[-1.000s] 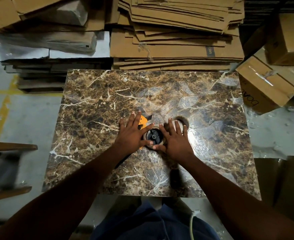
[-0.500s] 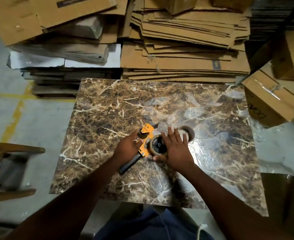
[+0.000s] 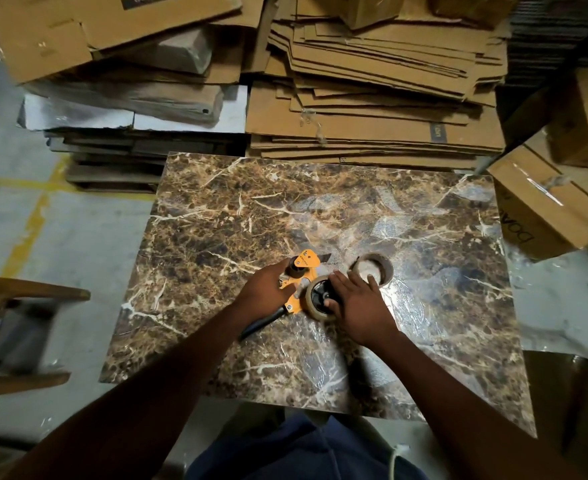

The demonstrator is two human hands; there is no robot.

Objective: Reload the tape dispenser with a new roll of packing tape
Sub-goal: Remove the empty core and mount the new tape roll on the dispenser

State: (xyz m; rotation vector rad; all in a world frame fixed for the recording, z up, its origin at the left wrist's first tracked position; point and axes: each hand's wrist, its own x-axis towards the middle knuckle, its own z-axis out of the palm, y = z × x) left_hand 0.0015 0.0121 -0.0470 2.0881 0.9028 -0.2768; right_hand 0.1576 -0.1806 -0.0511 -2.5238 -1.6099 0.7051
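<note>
An orange tape dispenser (image 3: 304, 268) with a black handle lies on the marble table (image 3: 320, 209). My left hand (image 3: 268, 289) grips its orange frame near the front roller. A roll of packing tape (image 3: 315, 299) sits on the dispenser's black hub, tilted up on edge. My right hand (image 3: 358, 303) wraps around that roll from the right, fingers over the hub. A second roll or bare core (image 3: 372, 268), brown with a pale centre, lies flat on the table just behind my right hand.
Stacks of flattened cardboard (image 3: 372, 116) crowd the table's far edge. Taped boxes (image 3: 545, 202) stand at the right. A wooden chair (image 3: 15, 327) is at the left on the concrete floor with a yellow line (image 3: 29, 233).
My left hand went from lying flat over the dispenser to gripping its frame. The dispenser and the roll have tipped up on edge, and my right hand has closed around the roll.
</note>
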